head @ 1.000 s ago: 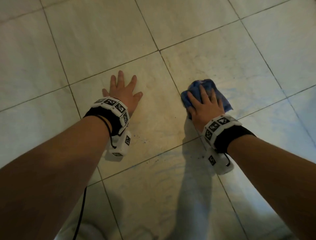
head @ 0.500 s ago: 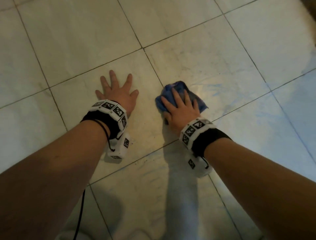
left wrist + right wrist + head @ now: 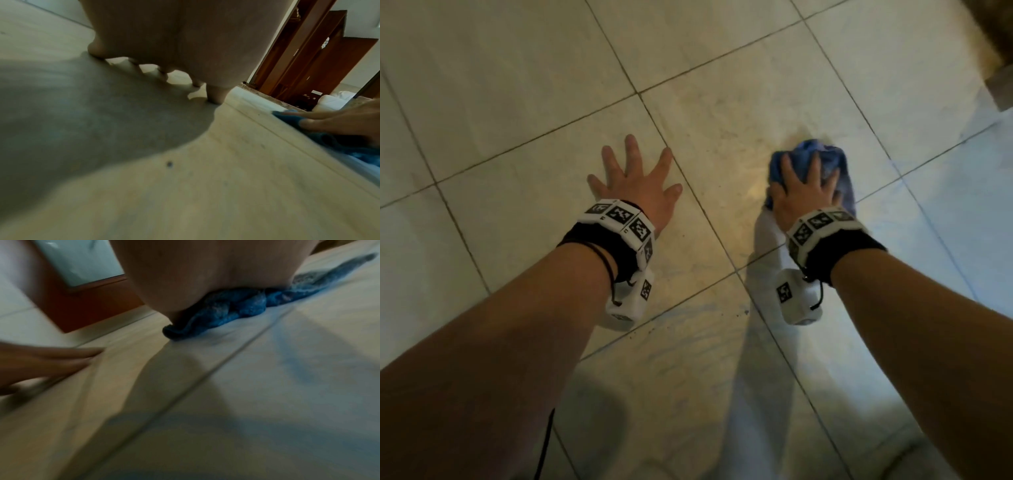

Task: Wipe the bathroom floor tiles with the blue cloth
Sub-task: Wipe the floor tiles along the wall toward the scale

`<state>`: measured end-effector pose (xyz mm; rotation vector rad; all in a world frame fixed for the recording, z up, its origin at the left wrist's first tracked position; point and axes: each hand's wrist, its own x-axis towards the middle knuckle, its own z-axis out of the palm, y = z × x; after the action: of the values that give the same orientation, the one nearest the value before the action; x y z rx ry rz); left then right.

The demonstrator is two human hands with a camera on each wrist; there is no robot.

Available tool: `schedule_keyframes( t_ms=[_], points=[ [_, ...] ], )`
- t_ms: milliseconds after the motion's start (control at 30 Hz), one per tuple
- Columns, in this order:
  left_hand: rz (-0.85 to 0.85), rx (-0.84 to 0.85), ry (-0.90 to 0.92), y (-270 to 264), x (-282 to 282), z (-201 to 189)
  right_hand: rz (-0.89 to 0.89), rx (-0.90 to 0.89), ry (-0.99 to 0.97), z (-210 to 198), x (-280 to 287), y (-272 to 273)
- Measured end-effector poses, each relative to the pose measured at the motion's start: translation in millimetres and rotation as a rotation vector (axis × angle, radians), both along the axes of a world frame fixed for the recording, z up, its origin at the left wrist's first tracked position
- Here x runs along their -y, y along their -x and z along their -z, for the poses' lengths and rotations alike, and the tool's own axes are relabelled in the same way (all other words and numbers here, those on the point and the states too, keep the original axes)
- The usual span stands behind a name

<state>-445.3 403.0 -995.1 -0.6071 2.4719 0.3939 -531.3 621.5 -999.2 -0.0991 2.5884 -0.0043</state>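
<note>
Nearest me, the left hand [image 3: 635,186] lies flat with its 5 fingers spread on the floor tiles [image 3: 517,85], bracing and holding nothing. Just beyond, the right hand [image 3: 804,192] presses the bunched blue cloth [image 3: 815,154] down with straight fingers. Wadded like that, the cloth could roll or slip out on a hard stroke, and a damp sheen may let the bracing palm slide. The palm hides the cloth's contact face, the right wrist view is smeared, and the dark far corner [image 3: 993,41] is unreadable.
</note>
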Motion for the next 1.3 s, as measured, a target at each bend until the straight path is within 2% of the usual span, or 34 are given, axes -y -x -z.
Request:
schedule_keyframes(
  t_ms=[133, 267, 367, 433, 500, 600, 700, 833, 967, 1100, 1200, 1300],
  points=[
    [-0.020, -0.003, -0.035, 5, 0, -3, -0.260, 0.098, 0.134, -12, 60, -33],
    [-0.023, -0.017, -0.034, 4, 2, -1, -0.293, 0.100, 0.149, -11, 52, -24],
    [-0.029, -0.011, -0.029, 5, 3, -1, -0.169, 0.063, 0.021, -2, 10, 11],
    [-0.037, 0.007, -0.028, 7, 2, -3, -0.134, 0.081, -0.154, -4, -27, 34],
    [-0.036, 0.021, -0.024, 10, 0, -2, -0.098, 0.083, -0.296, -11, -64, 46],
    [-0.017, 0.007, -0.014, 18, -6, 1, -0.027, 0.071, -0.382, -23, -87, 49],
    [0.010, -0.013, -0.030, 35, -23, 0, -0.046, 0.083, -0.290, -14, -71, 49],
    [0.010, -0.004, -0.049, 57, -50, -5, -0.042, 0.037, -0.018, -12, -27, 31],
    [-0.007, -0.003, -0.053, 70, -67, -8, -0.073, 0.051, 0.055, -14, -10, 28],
    [-0.038, -0.016, -0.047, 77, -74, -8, -0.032, 0.023, 0.018, -6, -43, 51],
    [-0.058, -0.012, -0.044, 80, -75, -7, 0.049, 0.033, -0.144, 9, -85, 76],
    [-0.063, 0.004, -0.046, 85, -76, -7, 0.178, 0.050, -0.237, 3, -118, 87]
  ],
)
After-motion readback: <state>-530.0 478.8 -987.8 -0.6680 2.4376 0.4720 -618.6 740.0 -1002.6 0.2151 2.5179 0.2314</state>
